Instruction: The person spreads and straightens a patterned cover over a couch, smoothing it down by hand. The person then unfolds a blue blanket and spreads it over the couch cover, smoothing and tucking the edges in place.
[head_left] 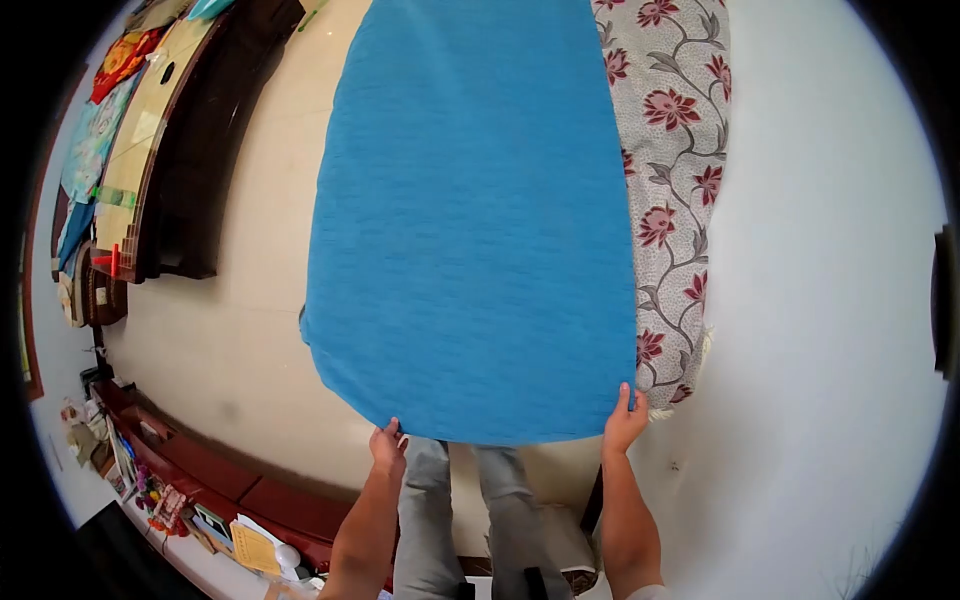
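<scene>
A large blue cloth (pixel 475 220) lies spread out in front of me, its near edge at my legs. My left hand (pixel 389 446) pinches its near left corner between thumb and fingers. At the near right corner, my right hand (pixel 626 422) grips the same cloth, thumb on top. A floral cloth (pixel 670 200) with red flowers and grey stems shows along the right side of the blue one, with a fringe at its near end close to my right hand.
A dark wooden table (pixel 190 150) with folded clothes (pixel 122 65) and a green bottle stands at the left. Below left is a dark red cabinet (pixel 205 465) holding papers and small items. The white wall (pixel 820 250) runs along the right. Tiled floor (pixel 260 330) shows between.
</scene>
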